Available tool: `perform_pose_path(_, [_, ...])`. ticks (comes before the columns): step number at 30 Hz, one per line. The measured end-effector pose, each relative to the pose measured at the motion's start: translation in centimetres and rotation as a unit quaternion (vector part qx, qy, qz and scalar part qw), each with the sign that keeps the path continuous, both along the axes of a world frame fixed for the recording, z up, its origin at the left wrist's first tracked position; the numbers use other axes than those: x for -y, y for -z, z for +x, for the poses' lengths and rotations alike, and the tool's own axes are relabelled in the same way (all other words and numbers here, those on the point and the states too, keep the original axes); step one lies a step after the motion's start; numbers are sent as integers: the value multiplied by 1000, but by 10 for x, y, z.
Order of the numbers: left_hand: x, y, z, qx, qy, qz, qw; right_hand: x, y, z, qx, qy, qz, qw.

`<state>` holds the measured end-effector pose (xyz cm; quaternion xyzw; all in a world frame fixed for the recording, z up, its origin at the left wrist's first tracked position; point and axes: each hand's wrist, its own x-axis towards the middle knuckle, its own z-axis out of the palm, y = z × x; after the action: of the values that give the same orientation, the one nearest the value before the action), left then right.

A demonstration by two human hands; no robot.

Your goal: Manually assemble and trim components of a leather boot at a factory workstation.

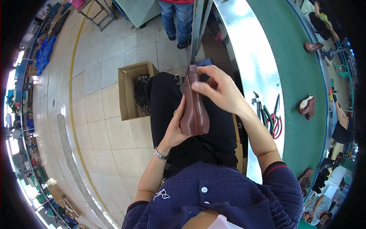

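A glossy brown leather shoe upper (195, 118) stands on end above my lap, its rounded end toward me and a narrow strap-like part at the top. My left hand (176, 128) wraps its lower left side, with the fingers partly hidden behind the leather. At the upper right, my right hand (219, 87) has its thumb against the leather and its index finger at the top edge; the other fingers are curled. To the right, pincers (258, 105) and red-handled scissors (276, 126) lie on a shiny metal ledge (263, 57).
Beyond the ledge runs a green conveyor belt (289, 87) carrying a brown shoe piece (308, 107) and others. On the floor at left, a cardboard box (126, 91) holds dark tangled scraps. A person in jeans (176, 19) stands ahead, beside a metal post (199, 30).
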<state>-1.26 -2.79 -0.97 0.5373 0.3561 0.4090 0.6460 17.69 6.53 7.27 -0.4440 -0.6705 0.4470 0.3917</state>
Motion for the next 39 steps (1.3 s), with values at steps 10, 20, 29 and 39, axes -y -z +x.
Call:
perform_pose_path(10, [-24,-1,28,0,-4,-107,994,56,-7,96,96,-145,-283,943])
perform_pose_path(20, [-30,29,74,-43,-77,-44,995,68,-2,96,174,-104,-338,919])
perform_pose_path(29, [-41,34,59,-6,-63,-75,995,71,3,64,257,-17,-279,925])
perform_pose_path(39, [-72,73,-4,275,66,-217,934,89,-8,-2,179,-52,-11,982])
